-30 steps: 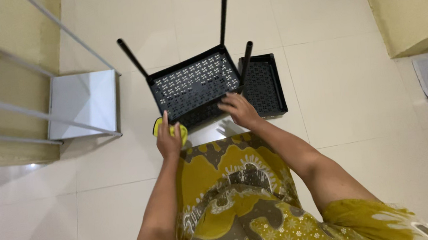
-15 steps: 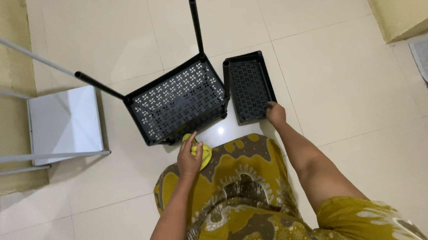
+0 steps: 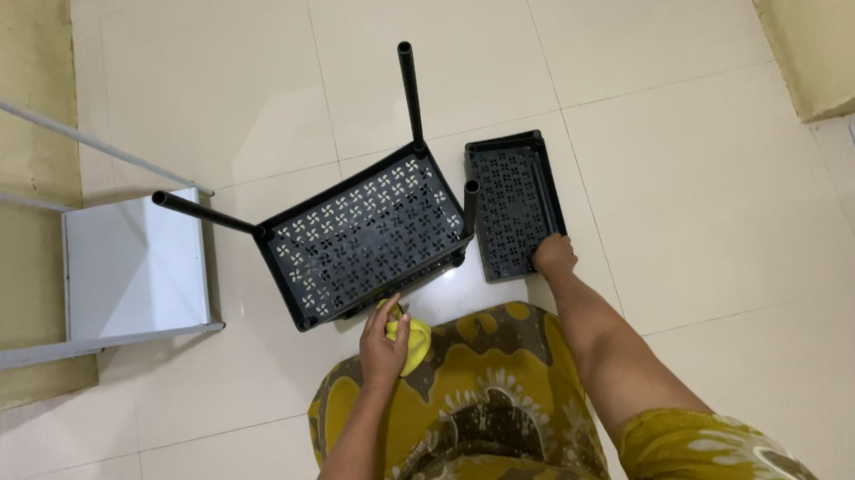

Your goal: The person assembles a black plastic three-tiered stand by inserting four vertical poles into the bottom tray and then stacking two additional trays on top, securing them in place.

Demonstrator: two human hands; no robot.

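On the tiled floor [image 3: 705, 191], the loose black tray [image 3: 513, 204] lies under the outstretched right hand [image 3: 553, 255], its grip clamped on the near edge, while the left hand [image 3: 383, 345] squeezes a yellow cloth [image 3: 416, 337].

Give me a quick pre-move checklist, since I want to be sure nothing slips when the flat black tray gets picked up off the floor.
1. Right hand on the flat black tray: ok, at its near edge.
2. Firm grip on that tray: cannot tell, fingers hidden.
3. Left hand occupied: not ok, it holds a yellow cloth.
4. Black shelf with posts steady: cannot tell, it is tilted on the floor.
5. Tray apart from the shelf: ok, a narrow gap shows.
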